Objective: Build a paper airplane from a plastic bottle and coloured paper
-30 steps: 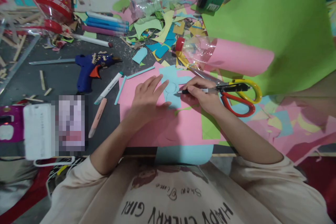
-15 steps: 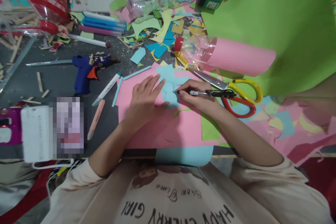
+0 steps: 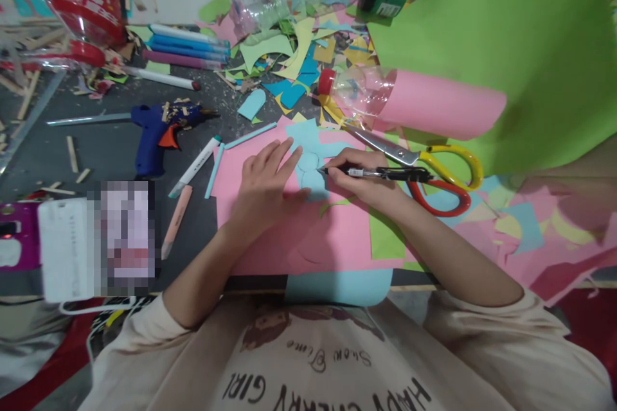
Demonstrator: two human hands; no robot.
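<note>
My right hand (image 3: 361,173) grips a black pen (image 3: 385,173), its tip on a light blue piece of paper (image 3: 303,133). Round pencil-thin outlines show on that paper near the tip. Fingers apart, my left hand (image 3: 267,183) lies flat with its fingertips at the blue paper's left edge. Both hands rest over a large pink sheet (image 3: 299,244). Just right of the pen lies a pair of scissors (image 3: 409,157) with one yellow and one red handle. A green paper strip (image 3: 385,237) lies by my right wrist.
A blue glue gun (image 3: 149,141) lies to the left, with a green-capped marker (image 3: 197,164) and a peach marker (image 3: 177,221) nearer. Behind the hands are a pink-wrapped bottle (image 3: 443,103), paper scraps (image 3: 292,93) and a large green sheet (image 3: 530,45). A white device (image 3: 67,250) sits at the near left.
The view has shifted very slightly. Both hands stay in nearly the same place, the pen tip still on the blue paper.
</note>
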